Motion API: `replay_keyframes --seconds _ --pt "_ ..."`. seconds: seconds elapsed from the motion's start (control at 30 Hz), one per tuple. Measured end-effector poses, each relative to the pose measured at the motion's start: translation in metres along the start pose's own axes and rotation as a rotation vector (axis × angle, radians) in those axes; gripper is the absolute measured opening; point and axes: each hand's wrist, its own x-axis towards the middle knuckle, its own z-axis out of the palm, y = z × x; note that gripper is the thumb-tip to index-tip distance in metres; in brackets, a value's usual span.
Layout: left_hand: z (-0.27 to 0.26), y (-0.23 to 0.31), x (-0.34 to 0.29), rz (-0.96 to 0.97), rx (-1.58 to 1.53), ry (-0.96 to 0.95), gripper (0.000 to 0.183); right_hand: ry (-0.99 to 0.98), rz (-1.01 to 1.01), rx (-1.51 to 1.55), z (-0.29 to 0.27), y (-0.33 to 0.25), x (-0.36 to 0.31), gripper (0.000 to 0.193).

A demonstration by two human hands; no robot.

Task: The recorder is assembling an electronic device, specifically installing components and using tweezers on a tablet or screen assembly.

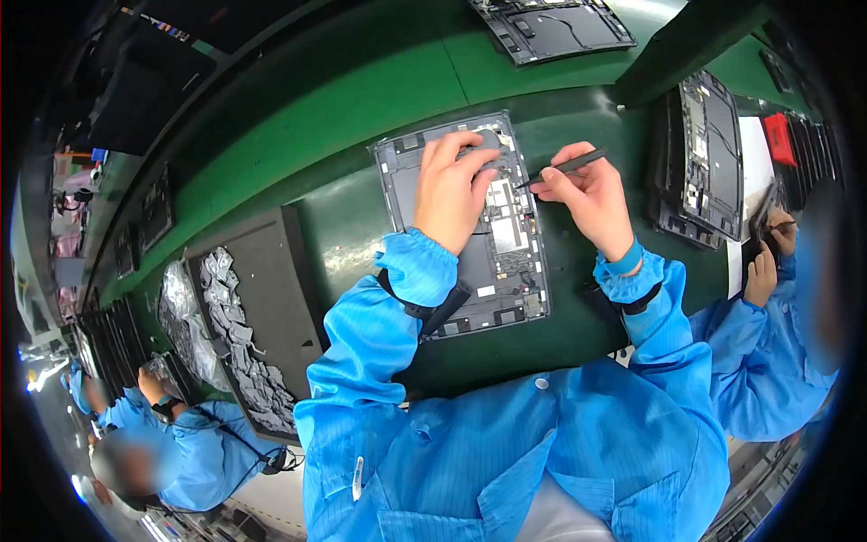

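An opened flat device housing (pixel 465 294), dark grey with a circuit board and white labels inside, lies on the green bench in front of me. My left hand (pixel 450 194) reaches over its upper part, fingers bent and thumb close to the forefinger. A dark grey rounded piece (pixel 490 141) shows at those fingertips; whether they grip it is hidden. At the housing's right edge, my right hand (pixel 589 194) pinches a slim black pointed tool (pixel 578 162). The tool's tip points left, at the board's edge.
To the left stands a black tray (pixel 271 316) with crumpled grey strips (pixel 237 334). Similar housings are stacked (pixel 709 154) at the right, and another housing (pixel 560 32) lies at the far side. A dark post (pixel 691 50) rises nearby. Co-workers in blue sit on both sides.
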Motion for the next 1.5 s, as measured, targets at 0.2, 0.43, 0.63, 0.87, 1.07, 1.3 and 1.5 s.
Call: replay_keyframes --seconds 0.2,0.43,0.63,0.87,1.07,1.3,1.5 --pt "-0.007 0.017 -0.001 -0.001 -0.003 0.089 0.019 0.007 0.138 0.084 -0.006 -0.004 0.004 0.020" --pt "0.001 0.022 -0.008 0.006 -0.041 -0.093 0.014 0.032 0.170 0.200 -0.004 0.002 0.006 0.018" --pt "0.001 0.018 -0.007 0.012 -0.042 -0.069 0.011 0.017 0.173 0.217 -0.001 -0.001 0.005 0.019" --pt "0.003 0.020 -0.007 0.017 -0.025 -0.058 0.010 0.027 0.142 0.201 0.001 0.000 0.003 0.017" --pt "0.006 0.018 -0.009 0.006 -0.011 -0.037 0.010 0.038 0.126 0.212 0.003 0.000 0.001 0.017" --pt "0.007 0.019 -0.011 -0.010 -0.040 0.000 0.012 0.055 0.067 0.202 0.004 0.000 0.001 0.017" --pt "0.002 0.020 -0.013 -0.028 -0.048 -0.012 0.013 0.089 0.017 0.138 0.004 0.003 0.003 0.016"
